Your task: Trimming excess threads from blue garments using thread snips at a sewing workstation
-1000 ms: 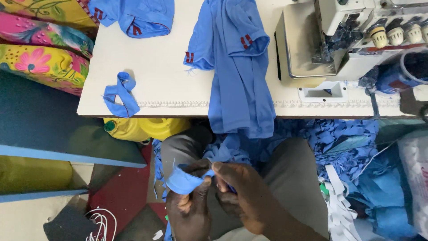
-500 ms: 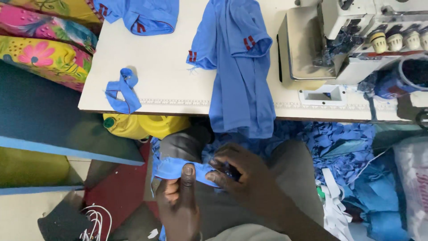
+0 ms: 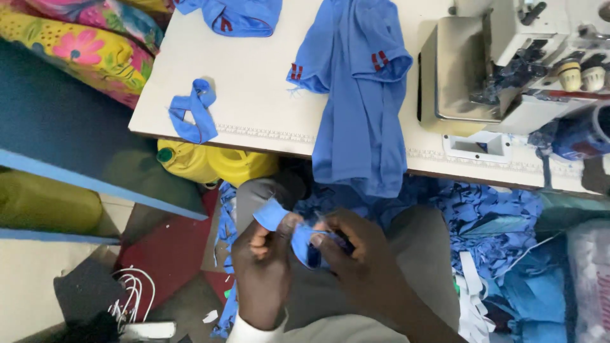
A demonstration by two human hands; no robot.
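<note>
two bare hands are working over the person's lap, below the front edge of a white counter (image 3: 254, 108): the left hand (image 3: 264, 273) is pinching one end of a small blue fabric strip (image 3: 279, 219) with closed fingers, and the right hand (image 3: 356, 251) is gripping the strip's other end. a blue shirt (image 3: 359, 108) is lying on the counter and hanging over its edge, a looped blue strip (image 3: 194, 111) is resting near the left corner, and a sewing machine (image 3: 508, 70) is sitting at the right.

Blue garment (image 3: 359, 114) with red stripes, white table (image 3: 254, 95), yellow jug (image 3: 216, 165).
</note>
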